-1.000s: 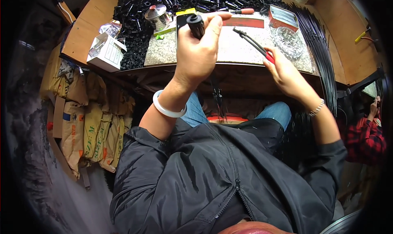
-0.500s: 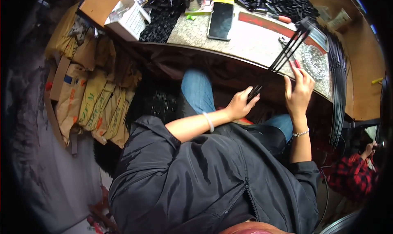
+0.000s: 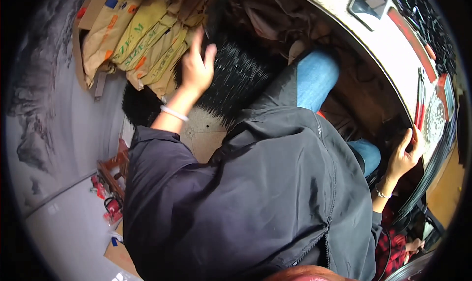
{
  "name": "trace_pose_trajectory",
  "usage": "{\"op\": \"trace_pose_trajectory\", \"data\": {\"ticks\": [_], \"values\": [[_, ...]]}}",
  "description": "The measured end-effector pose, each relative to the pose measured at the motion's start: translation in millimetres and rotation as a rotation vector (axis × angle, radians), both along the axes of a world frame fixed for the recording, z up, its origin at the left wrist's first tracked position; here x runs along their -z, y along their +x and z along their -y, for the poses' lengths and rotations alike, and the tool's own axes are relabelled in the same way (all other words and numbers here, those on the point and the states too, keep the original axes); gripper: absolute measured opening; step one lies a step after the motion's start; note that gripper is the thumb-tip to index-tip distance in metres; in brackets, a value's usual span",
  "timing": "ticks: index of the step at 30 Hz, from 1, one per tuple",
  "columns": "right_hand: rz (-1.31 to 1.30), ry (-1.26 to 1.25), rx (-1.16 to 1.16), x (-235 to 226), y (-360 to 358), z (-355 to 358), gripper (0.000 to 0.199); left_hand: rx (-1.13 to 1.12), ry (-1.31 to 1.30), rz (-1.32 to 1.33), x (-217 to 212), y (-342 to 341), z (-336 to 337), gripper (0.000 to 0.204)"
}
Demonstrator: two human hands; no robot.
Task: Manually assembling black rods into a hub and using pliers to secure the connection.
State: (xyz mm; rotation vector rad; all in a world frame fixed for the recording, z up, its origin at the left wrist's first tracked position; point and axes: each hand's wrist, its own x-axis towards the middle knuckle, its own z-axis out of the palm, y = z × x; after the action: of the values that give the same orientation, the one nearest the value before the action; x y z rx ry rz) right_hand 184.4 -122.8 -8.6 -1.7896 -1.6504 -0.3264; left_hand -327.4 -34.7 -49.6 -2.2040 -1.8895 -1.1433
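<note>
Glare bleaches the desk nearly white, while deep shadow fills the space beneath it. Left of the desk, black strands look streaked by blur. Fisheye distortion bows the desk's edge.

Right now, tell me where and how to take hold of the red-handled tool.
Probably best by the red handle end of the tool, coming from the person's side: its long, narrow shape points the dark tip away, with the red end toward the right hand.
</note>
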Motion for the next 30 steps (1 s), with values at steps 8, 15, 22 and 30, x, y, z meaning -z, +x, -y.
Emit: {"op": "trace_pose_trajectory", "data": {"ticks": [8,15,22,30], "values": [[-0.051,-0.063,-0.003,-3.4,-6.6,-7.4,0.022,-0.18,-0.766,0.002,199.4,-45.5,164.5,0.07],[-0.036,0.016,0.175,-23.1,2.1,4.9,0.019,-0.129,-1.255,-0.522,197.5,-18.1,36.4,0.072],[0.062,0.084,0.578,-50.3,131.9,20.2,0.028,0.183,-0.68,0.196,113.9,92.6,-26.0,0.024],[-0.061,-0.348,1.082,-11.5,323.2,101.5,0.051,0.635,-0.494,0.264,56.2,191.2,-33.4,0.017]]}}
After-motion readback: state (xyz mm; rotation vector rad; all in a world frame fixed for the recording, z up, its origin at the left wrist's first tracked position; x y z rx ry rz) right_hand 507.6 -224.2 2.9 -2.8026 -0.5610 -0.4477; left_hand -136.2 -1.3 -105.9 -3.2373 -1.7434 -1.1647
